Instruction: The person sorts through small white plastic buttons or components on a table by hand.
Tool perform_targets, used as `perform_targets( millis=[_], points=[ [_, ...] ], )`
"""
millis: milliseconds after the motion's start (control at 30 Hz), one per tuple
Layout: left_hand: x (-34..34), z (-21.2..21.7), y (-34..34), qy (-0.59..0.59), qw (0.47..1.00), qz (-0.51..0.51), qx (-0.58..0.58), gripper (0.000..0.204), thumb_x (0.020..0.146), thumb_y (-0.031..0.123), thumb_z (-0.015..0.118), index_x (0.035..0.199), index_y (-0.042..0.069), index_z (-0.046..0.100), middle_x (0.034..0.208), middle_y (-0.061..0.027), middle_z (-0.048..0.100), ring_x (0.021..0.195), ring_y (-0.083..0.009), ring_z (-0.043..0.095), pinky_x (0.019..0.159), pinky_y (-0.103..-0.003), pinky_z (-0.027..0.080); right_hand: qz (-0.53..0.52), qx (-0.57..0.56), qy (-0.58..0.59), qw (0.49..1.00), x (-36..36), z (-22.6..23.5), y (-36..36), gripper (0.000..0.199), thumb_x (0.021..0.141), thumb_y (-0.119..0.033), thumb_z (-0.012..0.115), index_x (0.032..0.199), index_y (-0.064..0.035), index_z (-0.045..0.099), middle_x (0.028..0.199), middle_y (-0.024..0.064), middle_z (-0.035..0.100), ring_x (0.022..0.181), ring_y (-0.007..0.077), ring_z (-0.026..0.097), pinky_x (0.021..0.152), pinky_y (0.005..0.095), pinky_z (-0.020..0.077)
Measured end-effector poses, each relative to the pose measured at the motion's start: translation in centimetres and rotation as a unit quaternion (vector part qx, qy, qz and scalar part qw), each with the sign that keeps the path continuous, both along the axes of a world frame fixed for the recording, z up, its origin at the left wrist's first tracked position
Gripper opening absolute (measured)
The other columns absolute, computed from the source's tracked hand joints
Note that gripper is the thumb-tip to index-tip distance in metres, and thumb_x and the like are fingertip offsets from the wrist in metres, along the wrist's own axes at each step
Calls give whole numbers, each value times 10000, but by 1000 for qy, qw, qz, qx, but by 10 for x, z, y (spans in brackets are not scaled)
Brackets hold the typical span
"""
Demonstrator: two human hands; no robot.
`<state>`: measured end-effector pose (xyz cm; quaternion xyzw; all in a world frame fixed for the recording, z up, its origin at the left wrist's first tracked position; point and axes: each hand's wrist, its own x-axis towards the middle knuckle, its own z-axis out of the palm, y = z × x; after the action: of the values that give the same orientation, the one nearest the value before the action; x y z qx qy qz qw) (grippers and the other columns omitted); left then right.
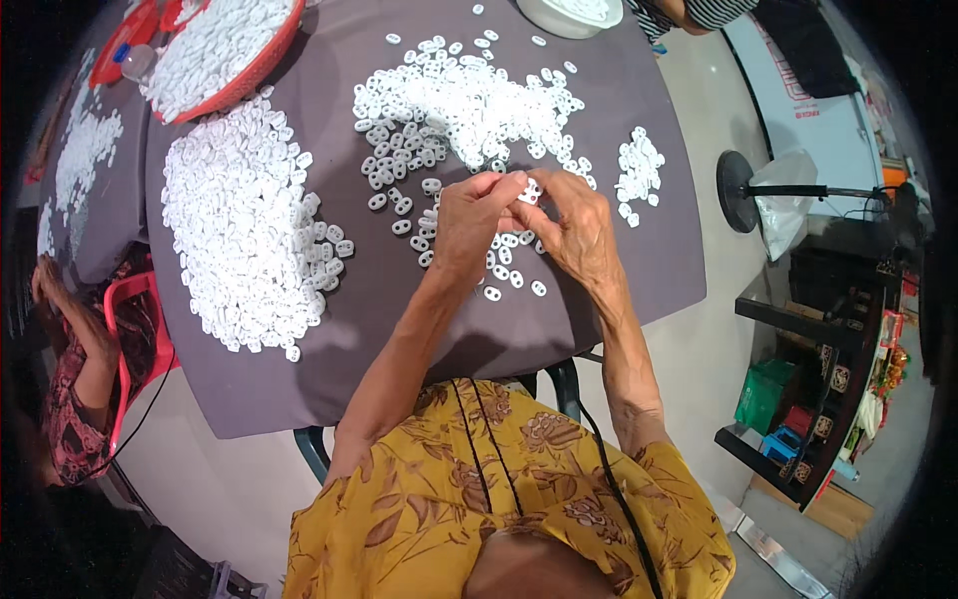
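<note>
Both my hands meet over the middle of a grey-covered table (379, 329). My left hand (467, 222) and my right hand (577, 228) pinch a small white plastic piece (529, 191) together between their fingertips. Just beyond the fingers lies a wide scatter of small white oval pieces (469, 100). A few loose white pieces (514, 275) lie under and between my hands. A dense heap of the same white pieces (244, 215) spreads over the table's left part.
A red basket (225, 45) full of white pieces stands at the far left, a white bowl (571, 14) at the far edge. A small white heap (639, 170) lies right. Another person (75, 379) sits on a red chair at left. A fan base (743, 190) and dark shelf (818, 369) stand right.
</note>
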<state>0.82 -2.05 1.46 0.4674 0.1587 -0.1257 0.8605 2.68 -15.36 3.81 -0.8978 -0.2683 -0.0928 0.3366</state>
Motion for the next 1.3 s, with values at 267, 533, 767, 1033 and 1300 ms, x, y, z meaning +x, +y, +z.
perform_targets(
  millis=[267, 533, 767, 1033, 1300],
  points=[
    [-1, -3, -1, -11, 1000, -11, -3, 221, 835, 187, 577, 869, -31, 594, 718, -62, 606, 645, -109, 601, 611, -214, 503, 19, -9, 20, 1000, 3, 2, -3, 269, 715, -129, 677, 924, 21, 601, 682, 129, 579, 553, 223, 542, 489, 298, 433],
    [1, -7, 0, 7, 999, -30, -18, 192, 842, 167, 559, 834, -23, 585, 739, -68, 607, 651, -118, 603, 615, -233, 513, 32, -11, 46, 998, 6, 1, -5, 262, 712, -124, 677, 912, 27, 603, 706, 143, 595, 571, 243, 560, 512, 310, 446],
    [1, -7, 0, 5, 999, -39, -17, 174, 840, 154, 556, 824, -16, 587, 738, -70, 607, 643, -118, 601, 611, -230, 513, 53, -57, 38, 996, 9, -1, -11, 223, 711, -134, 672, 858, 17, 601, 673, 136, 572, 589, 267, 561, 520, 342, 442],
    [2, -11, -3, 1, 999, -31, -32, 171, 825, 147, 569, 821, -23, 588, 740, -72, 605, 655, -129, 606, 614, -234, 513, 91, -49, 25, 994, 14, -4, -15, 199, 734, -141, 653, 830, 20, 588, 641, 129, 540, 566, 266, 537, 512, 340, 430],
    [-1, -7, -8, 15, 1000, -2, -12, 190, 815, 150, 578, 819, -38, 599, 721, -70, 599, 634, -121, 592, 605, -234, 510, 76, -54, 41, 995, 14, -8, -15, 224, 729, -156, 663, 829, 28, 586, 635, 126, 536, 556, 254, 532, 496, 334, 425]
  ],
)
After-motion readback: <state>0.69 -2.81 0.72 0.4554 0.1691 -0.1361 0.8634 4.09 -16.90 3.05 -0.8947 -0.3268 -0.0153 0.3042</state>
